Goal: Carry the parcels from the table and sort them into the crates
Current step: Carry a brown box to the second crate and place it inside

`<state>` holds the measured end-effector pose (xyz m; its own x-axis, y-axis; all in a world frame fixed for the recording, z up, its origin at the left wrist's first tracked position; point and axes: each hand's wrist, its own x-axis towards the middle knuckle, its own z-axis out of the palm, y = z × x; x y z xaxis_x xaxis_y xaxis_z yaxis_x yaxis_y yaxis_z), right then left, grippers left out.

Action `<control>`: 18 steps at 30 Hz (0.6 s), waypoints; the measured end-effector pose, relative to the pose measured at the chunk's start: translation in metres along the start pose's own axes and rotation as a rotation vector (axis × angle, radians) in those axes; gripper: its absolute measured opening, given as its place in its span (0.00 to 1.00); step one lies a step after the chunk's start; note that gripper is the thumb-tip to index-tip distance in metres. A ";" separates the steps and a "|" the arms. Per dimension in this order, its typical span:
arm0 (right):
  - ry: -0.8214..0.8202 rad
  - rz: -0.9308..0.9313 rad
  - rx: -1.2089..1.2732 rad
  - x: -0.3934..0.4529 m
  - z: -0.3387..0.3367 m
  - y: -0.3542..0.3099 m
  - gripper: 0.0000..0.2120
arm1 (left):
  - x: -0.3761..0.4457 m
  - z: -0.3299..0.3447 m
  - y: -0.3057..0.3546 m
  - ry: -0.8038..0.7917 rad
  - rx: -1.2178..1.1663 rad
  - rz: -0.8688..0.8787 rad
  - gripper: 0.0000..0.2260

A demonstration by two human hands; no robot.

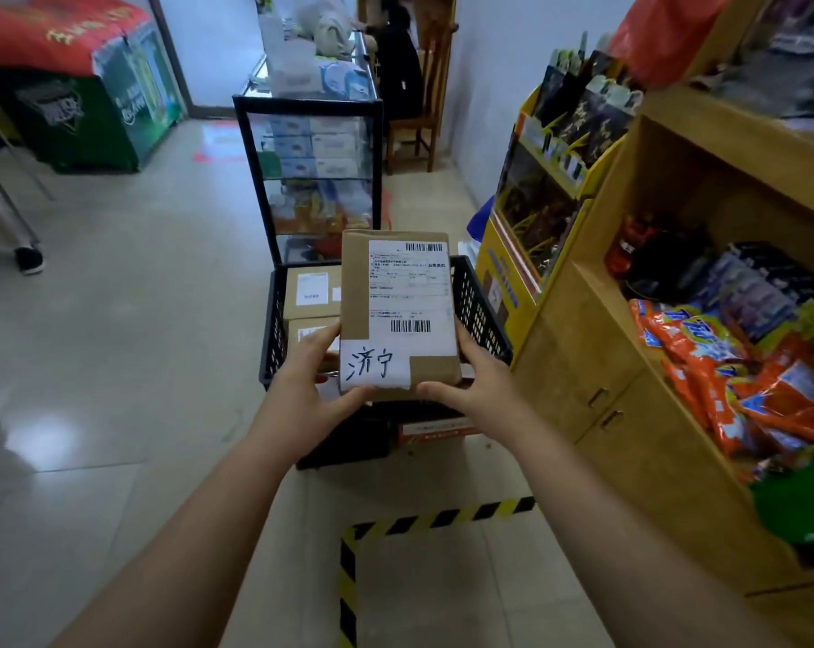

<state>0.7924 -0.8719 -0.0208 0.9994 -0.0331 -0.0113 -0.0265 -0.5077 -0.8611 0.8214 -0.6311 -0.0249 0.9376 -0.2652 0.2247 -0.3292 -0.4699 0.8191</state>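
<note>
My left hand [302, 390] and right hand [475, 381] clasp the stiff, seemingly light parcel [398, 315] by its lower corners, just above the black crate [477, 311].

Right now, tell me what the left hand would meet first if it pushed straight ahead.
Probably the brown parcels lying inside the black crate, just beyond the left hand; depth is unclear, so the crate's near rim might come first.

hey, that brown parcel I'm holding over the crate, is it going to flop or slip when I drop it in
The brown parcel probably stays stiff: its edges look straight, held only at the lower end by the left hand and right hand. Paper wrap likely grips. It seems light.
</note>
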 end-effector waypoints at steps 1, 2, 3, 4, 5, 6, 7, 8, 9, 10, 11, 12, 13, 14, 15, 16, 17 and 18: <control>0.005 0.015 -0.003 0.006 -0.006 0.004 0.47 | 0.009 0.006 -0.001 -0.017 0.004 0.002 0.34; 0.007 0.029 -0.004 0.011 -0.013 0.009 0.47 | 0.018 0.013 -0.002 -0.028 0.009 0.005 0.35; 0.011 0.041 0.000 0.017 -0.020 0.016 0.46 | 0.028 0.020 -0.002 -0.038 0.010 0.002 0.35; 0.015 0.050 0.007 0.023 -0.028 0.022 0.46 | 0.039 0.029 -0.001 -0.050 0.005 -0.005 0.35; 0.021 0.058 0.012 0.030 -0.037 0.029 0.47 | 0.050 0.039 -0.001 -0.065 0.002 -0.014 0.36; 0.027 0.065 0.013 0.037 -0.046 0.037 0.47 | 0.061 0.049 -0.001 -0.081 0.005 -0.020 0.37; 0.027 0.070 0.019 0.044 -0.055 0.044 0.47 | 0.072 0.059 -0.001 -0.093 0.010 -0.024 0.37; 0.025 0.073 0.030 0.052 -0.065 0.050 0.47 | 0.083 0.069 0.001 -0.098 0.018 -0.026 0.38; 0.023 0.076 0.041 0.060 -0.074 0.057 0.47 | 0.093 0.079 0.004 -0.093 0.028 -0.026 0.38; 0.023 0.073 0.048 0.069 -0.084 0.063 0.47 | 0.103 0.088 0.009 -0.082 0.038 -0.025 0.38; 0.022 0.073 0.051 0.078 -0.093 0.070 0.48 | 0.112 0.098 0.014 -0.069 0.044 -0.030 0.37; 0.020 0.071 0.053 0.086 -0.103 0.077 0.47 | 0.121 0.107 0.019 -0.062 0.047 -0.038 0.37; 0.018 0.069 0.055 0.095 -0.113 0.083 0.47 | 0.130 0.117 0.024 -0.061 0.046 -0.044 0.37; 0.015 0.065 0.054 0.103 -0.123 0.090 0.46 | 0.139 0.126 0.027 -0.067 0.044 -0.051 0.37; 0.014 0.063 0.054 0.111 -0.132 0.097 0.46 | 0.148 0.136 0.029 -0.073 0.038 -0.062 0.37; 0.012 0.060 0.054 0.118 -0.141 0.103 0.45 | 0.156 0.145 0.031 -0.076 0.033 -0.075 0.37; 0.007 0.061 0.052 0.126 -0.149 0.111 0.45 | 0.164 0.154 0.032 -0.074 0.031 -0.087 0.37; -0.002 0.060 0.050 0.133 -0.157 0.118 0.44 | 0.171 0.163 0.033 -0.070 0.035 -0.094 0.37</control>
<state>0.9184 -1.0713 -0.0441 0.9961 -0.0606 -0.0646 -0.0854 -0.4615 -0.8830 0.9528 -0.8297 -0.0456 0.9551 -0.2756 0.1092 -0.2446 -0.5244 0.8156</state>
